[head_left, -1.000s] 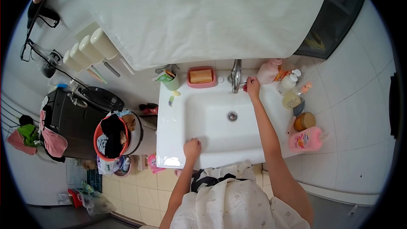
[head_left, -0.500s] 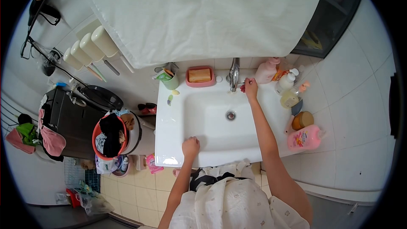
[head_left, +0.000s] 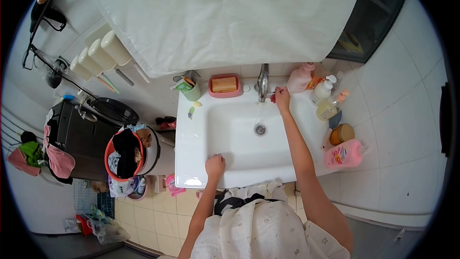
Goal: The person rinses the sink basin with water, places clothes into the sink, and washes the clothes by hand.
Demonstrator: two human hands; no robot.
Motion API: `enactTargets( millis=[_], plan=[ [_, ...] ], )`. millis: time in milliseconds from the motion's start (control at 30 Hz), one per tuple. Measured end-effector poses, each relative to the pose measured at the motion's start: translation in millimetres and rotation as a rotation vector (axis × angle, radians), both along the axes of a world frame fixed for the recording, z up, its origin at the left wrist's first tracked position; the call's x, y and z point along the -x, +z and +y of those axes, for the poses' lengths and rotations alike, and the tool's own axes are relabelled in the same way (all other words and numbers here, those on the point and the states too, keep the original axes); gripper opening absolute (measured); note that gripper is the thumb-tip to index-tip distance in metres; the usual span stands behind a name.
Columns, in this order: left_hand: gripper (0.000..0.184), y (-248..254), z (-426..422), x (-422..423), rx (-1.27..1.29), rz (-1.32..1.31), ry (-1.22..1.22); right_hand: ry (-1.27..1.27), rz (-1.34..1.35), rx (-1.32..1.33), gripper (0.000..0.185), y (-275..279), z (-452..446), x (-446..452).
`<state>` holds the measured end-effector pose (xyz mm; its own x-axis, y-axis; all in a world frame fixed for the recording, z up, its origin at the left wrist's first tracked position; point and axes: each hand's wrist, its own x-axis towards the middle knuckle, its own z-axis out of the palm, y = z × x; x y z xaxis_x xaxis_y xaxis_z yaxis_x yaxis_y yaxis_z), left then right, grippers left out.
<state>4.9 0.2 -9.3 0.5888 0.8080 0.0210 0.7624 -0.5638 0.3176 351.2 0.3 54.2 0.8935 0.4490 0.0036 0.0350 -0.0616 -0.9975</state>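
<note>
Evidently, the right hand (head_left: 282, 97) is the nearer one to the tap (head_left: 262, 85): it sits just right of it, at the far edge of the sink (head_left: 191, 139), fingers drawn together around what looks like a small red thing (head_left: 273, 99) on the side facing the tap. That thing lies left of the knuckles; it is too small for its long axis to be read, whereas the tap's spout runs from far to near, over the basin. A faint thin stream of water seems to fall from the spout. The left hand (head_left: 215, 165) rests well apart, on the near left edge of the basin, fingers apparently curled; whether it is closed on anything cannot be told. The right fingertips are mostly hidden, so what joins the red thing to the tap, if anything, is unclear.
</note>
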Motion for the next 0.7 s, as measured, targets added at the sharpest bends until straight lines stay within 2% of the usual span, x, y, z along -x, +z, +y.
enactTargets(
  millis=[433, 500, 700],
  plan=[
    [0.015, -2, 0, 1, -0.008, 0.005, -0.011, -0.012, -0.002, -0.052, 0.013, -6, 3, 3],
    [0.016, -3, 0, 1, -0.009, 0.01, -0.009, 0.003, -0.099, 0.005, 0.013, -8, 2, 4],
    [0.016, -1, 0, 1, -0.009, 0.019, -0.013, -0.022, -0.028, -0.049, 0.018, -13, 5, 10]
  ],
)
